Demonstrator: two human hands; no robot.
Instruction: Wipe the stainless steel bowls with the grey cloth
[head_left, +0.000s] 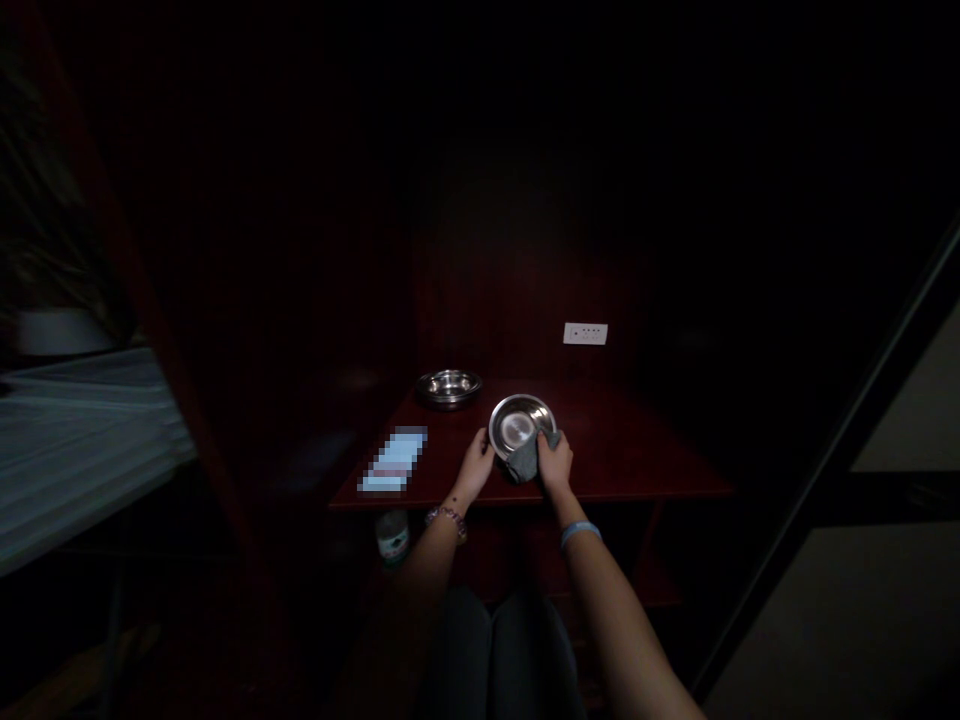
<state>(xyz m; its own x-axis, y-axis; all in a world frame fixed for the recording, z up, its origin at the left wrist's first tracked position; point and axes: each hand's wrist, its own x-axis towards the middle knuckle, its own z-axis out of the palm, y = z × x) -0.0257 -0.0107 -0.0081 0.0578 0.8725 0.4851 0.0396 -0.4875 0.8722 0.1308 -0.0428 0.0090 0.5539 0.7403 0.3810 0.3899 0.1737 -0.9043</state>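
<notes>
Tilted toward me above the dark red desk [622, 460] is a shiny metal bowl [516, 422]. My left hand [475, 467] is closed on the bowl's left rim, its fingers partly hidden behind the metal. On the right side, my right hand [555, 463] presses a grey cloth [524, 461] against the bowl's rim and inner wall, thumb on the inside. The cloth drapes over the lower right of the rim. Behind and to the left, a stack of similar metal bowls [448, 388] rests on the desk.
A blurred-out bright flat item [394, 461] lies at the desk's left front. Below the desk edge stands a clear bottle [392, 537] with a label. A white socket panel [586, 334] is on the back wall. Pale stacked sheets [90, 430] are at far left.
</notes>
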